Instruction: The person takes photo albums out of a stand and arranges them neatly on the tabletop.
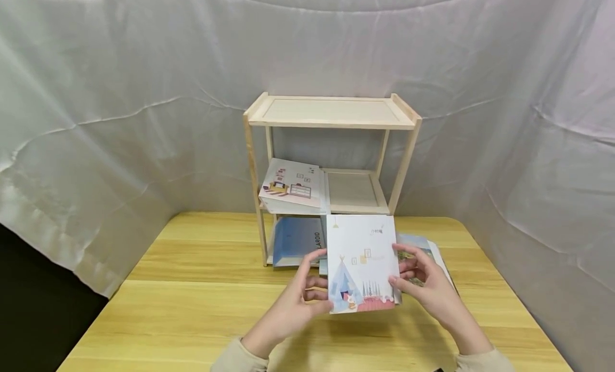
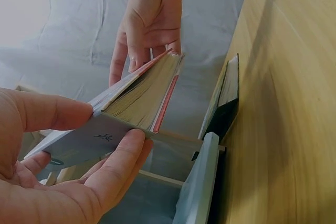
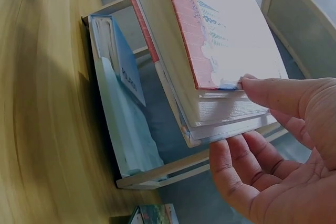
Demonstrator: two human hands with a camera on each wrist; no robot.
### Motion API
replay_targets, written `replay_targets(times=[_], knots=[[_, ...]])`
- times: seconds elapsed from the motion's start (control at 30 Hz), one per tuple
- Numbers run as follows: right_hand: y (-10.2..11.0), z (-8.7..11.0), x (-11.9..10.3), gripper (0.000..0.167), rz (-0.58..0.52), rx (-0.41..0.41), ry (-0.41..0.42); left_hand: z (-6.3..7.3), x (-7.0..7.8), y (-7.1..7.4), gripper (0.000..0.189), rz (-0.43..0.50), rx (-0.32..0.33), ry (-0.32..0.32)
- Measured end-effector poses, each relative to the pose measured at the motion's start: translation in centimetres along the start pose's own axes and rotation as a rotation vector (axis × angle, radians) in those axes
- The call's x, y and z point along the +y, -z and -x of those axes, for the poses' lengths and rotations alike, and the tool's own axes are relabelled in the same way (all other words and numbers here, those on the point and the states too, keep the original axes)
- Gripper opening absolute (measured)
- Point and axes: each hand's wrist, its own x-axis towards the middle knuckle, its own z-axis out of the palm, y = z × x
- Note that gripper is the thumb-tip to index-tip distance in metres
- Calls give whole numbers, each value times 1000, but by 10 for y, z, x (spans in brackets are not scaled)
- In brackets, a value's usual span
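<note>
In the head view, a thick white hardcover book [image 1: 361,265] is held up above the table in front of the shelf. Its cover carries a drawn blue tent and a pink floor. My left hand [image 1: 298,302] grips the book's left edge. In the left wrist view, that hand's thumb is on one side of the spine and its fingers on the other. At the opposite edge my right hand [image 1: 427,281] pinches the book, thumb on the front cover and fingers under the back cover [image 3: 218,134], as the right wrist view shows.
Behind the book stands a wooden shelf rack [image 1: 331,113]. On its middle board, at the left, leans a white illustrated book [image 1: 293,186]; below stands a blue book [image 1: 298,241] with lettering. Another book [image 1: 420,243] lies on the wooden table [image 1: 192,297], partly hidden behind my right hand.
</note>
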Motion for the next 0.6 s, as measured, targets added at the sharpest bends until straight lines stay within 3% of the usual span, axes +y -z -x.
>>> replay_targets(times=[0.6], knots=[[2, 17, 10, 71, 31, 9, -37, 4, -14, -13, 96, 25, -16, 22]])
